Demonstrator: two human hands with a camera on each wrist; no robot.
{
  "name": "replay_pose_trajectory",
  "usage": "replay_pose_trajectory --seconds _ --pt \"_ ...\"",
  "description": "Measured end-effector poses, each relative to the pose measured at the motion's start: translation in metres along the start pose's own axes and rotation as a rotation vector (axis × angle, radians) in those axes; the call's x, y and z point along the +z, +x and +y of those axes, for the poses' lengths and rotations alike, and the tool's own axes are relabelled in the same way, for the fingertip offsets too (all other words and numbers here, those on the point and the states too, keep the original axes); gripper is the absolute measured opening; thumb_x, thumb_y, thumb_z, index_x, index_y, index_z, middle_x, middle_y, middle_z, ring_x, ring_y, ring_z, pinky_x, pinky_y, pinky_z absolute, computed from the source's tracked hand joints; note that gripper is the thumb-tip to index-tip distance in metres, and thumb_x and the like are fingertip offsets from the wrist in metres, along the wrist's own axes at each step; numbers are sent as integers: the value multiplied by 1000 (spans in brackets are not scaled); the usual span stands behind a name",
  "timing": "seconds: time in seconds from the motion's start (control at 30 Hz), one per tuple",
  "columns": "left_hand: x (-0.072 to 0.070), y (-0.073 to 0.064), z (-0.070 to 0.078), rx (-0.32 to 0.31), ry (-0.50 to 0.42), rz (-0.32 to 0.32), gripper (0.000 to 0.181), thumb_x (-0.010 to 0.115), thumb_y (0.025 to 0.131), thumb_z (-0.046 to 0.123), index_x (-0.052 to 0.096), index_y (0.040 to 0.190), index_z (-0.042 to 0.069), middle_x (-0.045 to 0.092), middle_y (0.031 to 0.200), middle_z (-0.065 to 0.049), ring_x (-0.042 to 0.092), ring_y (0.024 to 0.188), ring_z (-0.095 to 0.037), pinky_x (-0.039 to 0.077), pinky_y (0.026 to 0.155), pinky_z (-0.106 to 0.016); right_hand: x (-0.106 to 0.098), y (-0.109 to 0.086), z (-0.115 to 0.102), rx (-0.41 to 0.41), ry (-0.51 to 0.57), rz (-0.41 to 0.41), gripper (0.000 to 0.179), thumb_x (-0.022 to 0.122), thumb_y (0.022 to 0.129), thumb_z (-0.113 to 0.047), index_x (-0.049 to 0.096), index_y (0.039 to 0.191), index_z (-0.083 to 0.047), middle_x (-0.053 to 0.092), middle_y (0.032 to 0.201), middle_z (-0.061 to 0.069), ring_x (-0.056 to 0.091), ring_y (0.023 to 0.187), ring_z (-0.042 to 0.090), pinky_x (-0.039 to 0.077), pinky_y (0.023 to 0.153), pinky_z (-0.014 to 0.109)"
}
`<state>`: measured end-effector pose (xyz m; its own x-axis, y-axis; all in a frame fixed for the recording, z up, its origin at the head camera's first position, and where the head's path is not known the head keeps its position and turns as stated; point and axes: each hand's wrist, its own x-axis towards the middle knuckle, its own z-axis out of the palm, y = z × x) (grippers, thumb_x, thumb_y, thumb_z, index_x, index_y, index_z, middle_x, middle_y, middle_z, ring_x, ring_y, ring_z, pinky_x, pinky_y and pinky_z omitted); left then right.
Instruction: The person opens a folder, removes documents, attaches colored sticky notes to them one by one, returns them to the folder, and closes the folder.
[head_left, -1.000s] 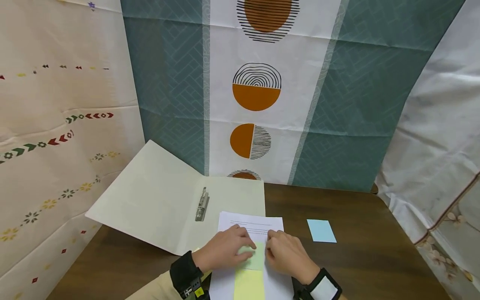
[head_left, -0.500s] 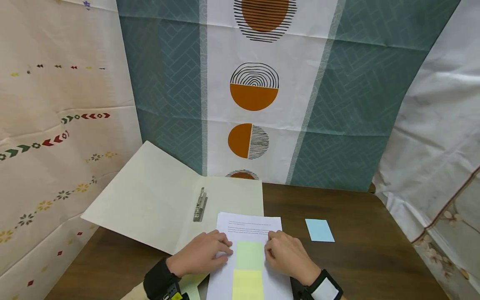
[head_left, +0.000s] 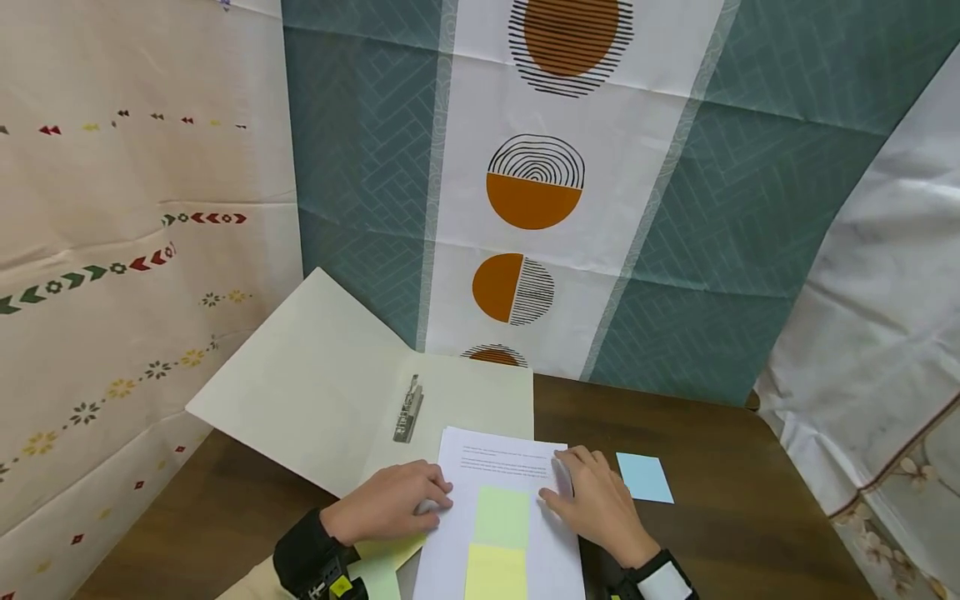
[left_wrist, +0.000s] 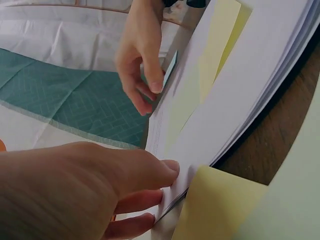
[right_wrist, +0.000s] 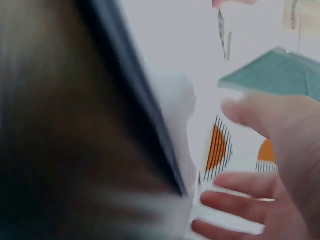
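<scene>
A stack of white printed paper [head_left: 457,550] lies in front of me, its top sheet carrying lines of text. Stuck on it are a light green sticky note [head_left: 502,517] and, just below, a yellow sticky note [head_left: 497,573]. My left hand [head_left: 393,502] is at the stack's left edge, fingers loosely bent; the left wrist view shows the thumb [left_wrist: 170,172] over the sheets and fingertips against the side. At the upper right edge my right hand [head_left: 596,504] hovers with spread fingers, nothing in it. Its fingers [right_wrist: 235,202] show apart in the right wrist view.
An open cream folder [head_left: 300,392] with a metal clip [head_left: 408,410] lies behind the stack, its cover raised at left. A blue sticky note [head_left: 645,477] is on the brown table [head_left: 720,500] at right. More yellow paper [left_wrist: 215,200] lies beneath my left wrist.
My left hand has moved left, off the green note to the stack's left edge. The right hand's curled fingers have spread, and it has shifted slightly right. The head view has tilted a little.
</scene>
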<state>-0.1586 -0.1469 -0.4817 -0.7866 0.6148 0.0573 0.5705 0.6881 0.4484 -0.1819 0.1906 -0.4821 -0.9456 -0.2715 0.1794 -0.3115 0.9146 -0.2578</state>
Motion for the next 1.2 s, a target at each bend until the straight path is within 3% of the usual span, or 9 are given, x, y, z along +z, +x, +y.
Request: replay_pose_trajectory --seconds 0.1,0.2,0.33,0.57,0.67,0.73,0.9,1.03,1.2 --pt "-1 1 1 -14 13 -8 22 85 95 16 90 117 16 81 127 3 72 123 -18 58 93 -29 -2 3 12 45 3 -70 88 95 87 -50 66 154 0 66 157 20 65 133 44 60 95 63" --pt "-1 1 1 -19 24 -12 25 89 91 14 90 116 17 82 128 4 72 123 -19 56 90 -28 -3 3 19 61 12 -159 99 90 89 -59 58 162 0 55 170 23 54 150 53 50 108 80" --pt "0 0 1 -21 29 -7 27 91 88 12 90 115 16 81 126 4 72 122 -19 53 87 -25 0 4 22 46 -2 -213 97 86 91 -61 58 162 0 49 174 25 46 156 57 41 112 89" --pt "1 3 1 -25 27 3 28 93 86 12 90 114 16 81 125 4 72 121 -19 52 85 -24 -1 2 18 39 -20 -198 85 87 94 -56 63 160 -7 47 175 28 48 156 56 40 113 90" --pt "2 3 1 -26 22 6 28 94 86 12 91 114 16 81 124 5 72 121 -19 51 84 -24 -2 -1 13 31 5 -176 73 89 93 -52 73 151 -10 54 170 25 52 152 52 47 108 80" --pt "2 4 1 -26 17 9 28 94 86 12 91 113 16 81 124 5 72 119 -18 50 83 -23 -3 -2 9 24 59 -153 65 92 91 -49 79 140 -9 63 160 22 58 144 47 53 98 65" --pt "4 2 0 -14 16 24 26 95 86 13 91 111 18 80 123 5 71 117 -17 52 84 -23 -10 -2 4 39 436 -160 43 90 95 -31 80 126 -3 77 123 16 70 102 22 54 74 31" --pt "5 1 -2 -10 7 57 22 98 84 16 90 104 22 77 115 11 67 111 -11 54 86 -26 -13 0 4 69 669 -177 30 82 101 -13 80 124 6 84 107 20 75 79 14 57 63 26" --pt "5 2 -4 -13 -13 110 16 97 84 18 87 93 25 71 102 16 59 102 -4 50 82 -24 -11 0 6 124 693 -158 26 83 100 -10 82 119 8 86 101 19 78 75 16 57 60 27"
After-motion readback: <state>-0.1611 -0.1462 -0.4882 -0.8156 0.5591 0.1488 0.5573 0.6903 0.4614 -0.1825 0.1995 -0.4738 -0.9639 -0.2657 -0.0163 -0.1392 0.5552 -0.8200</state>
